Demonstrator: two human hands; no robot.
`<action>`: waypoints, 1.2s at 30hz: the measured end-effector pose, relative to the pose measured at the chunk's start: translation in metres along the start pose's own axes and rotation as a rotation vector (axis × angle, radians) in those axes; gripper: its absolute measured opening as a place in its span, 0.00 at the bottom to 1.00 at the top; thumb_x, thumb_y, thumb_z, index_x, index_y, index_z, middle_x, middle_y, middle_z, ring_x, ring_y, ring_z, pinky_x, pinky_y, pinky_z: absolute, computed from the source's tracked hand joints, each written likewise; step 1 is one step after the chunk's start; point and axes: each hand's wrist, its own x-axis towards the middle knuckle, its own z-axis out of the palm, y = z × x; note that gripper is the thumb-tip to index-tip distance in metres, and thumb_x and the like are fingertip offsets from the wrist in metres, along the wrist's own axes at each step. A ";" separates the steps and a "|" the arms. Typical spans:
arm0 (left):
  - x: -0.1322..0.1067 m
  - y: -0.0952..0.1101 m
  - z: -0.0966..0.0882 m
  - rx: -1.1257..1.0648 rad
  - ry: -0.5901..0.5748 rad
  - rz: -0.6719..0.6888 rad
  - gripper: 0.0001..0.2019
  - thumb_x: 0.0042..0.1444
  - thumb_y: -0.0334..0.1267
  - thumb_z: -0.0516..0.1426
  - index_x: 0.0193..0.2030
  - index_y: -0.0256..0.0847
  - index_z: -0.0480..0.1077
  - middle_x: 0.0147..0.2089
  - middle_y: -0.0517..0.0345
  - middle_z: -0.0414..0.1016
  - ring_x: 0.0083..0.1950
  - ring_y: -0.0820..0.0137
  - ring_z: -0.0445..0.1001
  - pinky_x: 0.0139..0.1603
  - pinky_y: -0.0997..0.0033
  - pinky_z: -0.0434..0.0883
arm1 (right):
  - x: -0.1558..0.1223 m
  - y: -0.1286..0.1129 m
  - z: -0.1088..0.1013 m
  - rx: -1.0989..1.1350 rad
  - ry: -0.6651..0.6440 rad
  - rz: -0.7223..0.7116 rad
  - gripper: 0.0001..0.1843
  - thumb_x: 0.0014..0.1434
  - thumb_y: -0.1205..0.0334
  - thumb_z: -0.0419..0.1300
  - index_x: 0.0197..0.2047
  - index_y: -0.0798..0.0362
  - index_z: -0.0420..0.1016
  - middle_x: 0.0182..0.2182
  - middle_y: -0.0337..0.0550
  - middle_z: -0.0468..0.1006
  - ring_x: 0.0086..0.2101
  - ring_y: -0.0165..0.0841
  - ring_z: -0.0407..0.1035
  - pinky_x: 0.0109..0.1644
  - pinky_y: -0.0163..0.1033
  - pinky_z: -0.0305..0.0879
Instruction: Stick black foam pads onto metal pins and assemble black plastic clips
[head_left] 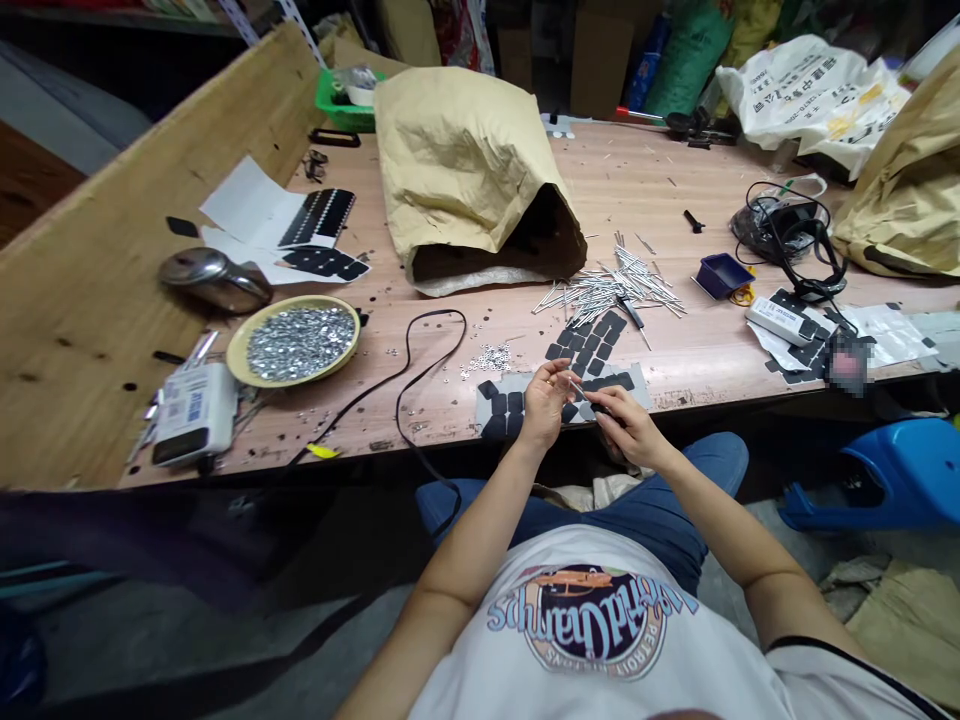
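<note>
My left hand [543,402] and my right hand [624,420] meet at the table's front edge, above a grey sheet [495,392] carrying black pads [504,414]. Between the pinched fingers of both hands runs a thin metal pin [576,385]. The right hand's fingers also curl over a small black piece I cannot make out. Just beyond lie more black pads [589,342] and a heap of metal pins [611,285], with a small scatter of tiny silver parts [489,358] to the left.
A yellow dish of silver bits [296,342], a white device [193,412], a metal lid [214,278] and a black cable [420,380] lie left. A big brown paper sack [469,170] stands behind. A blue tray [724,274], remote [776,320] and wires sit right; a blue stool [892,475].
</note>
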 end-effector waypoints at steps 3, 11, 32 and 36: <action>0.001 -0.001 -0.001 -0.018 0.034 0.000 0.28 0.32 0.56 0.67 0.35 0.39 0.69 0.25 0.62 0.71 0.25 0.78 0.67 0.23 0.79 0.62 | -0.002 0.002 0.001 0.062 0.000 -0.001 0.19 0.65 0.57 0.47 0.57 0.47 0.64 0.45 0.46 0.64 0.19 0.17 0.57 0.20 0.28 0.64; -0.004 0.000 0.003 0.051 0.080 0.116 0.19 0.35 0.51 0.68 0.22 0.37 0.70 0.22 0.62 0.71 0.22 0.80 0.63 0.25 0.77 0.62 | -0.001 0.003 0.003 0.008 0.039 -0.026 0.18 0.64 0.58 0.49 0.56 0.48 0.67 0.44 0.46 0.65 0.24 0.20 0.60 0.25 0.29 0.66; -0.004 0.001 0.003 0.004 0.026 -0.018 0.15 0.37 0.46 0.68 0.24 0.37 0.72 0.23 0.61 0.72 0.23 0.79 0.65 0.27 0.76 0.64 | -0.007 0.007 0.013 0.151 0.055 0.060 0.18 0.65 0.57 0.48 0.56 0.45 0.67 0.44 0.45 0.64 0.22 0.20 0.62 0.22 0.29 0.66; -0.005 0.001 0.003 -0.079 -0.029 -0.123 0.16 0.39 0.46 0.67 0.29 0.36 0.73 0.26 0.58 0.74 0.27 0.77 0.69 0.27 0.76 0.64 | -0.008 0.009 0.016 0.269 0.067 0.115 0.18 0.64 0.54 0.49 0.55 0.46 0.66 0.43 0.43 0.62 0.19 0.16 0.59 0.16 0.27 0.62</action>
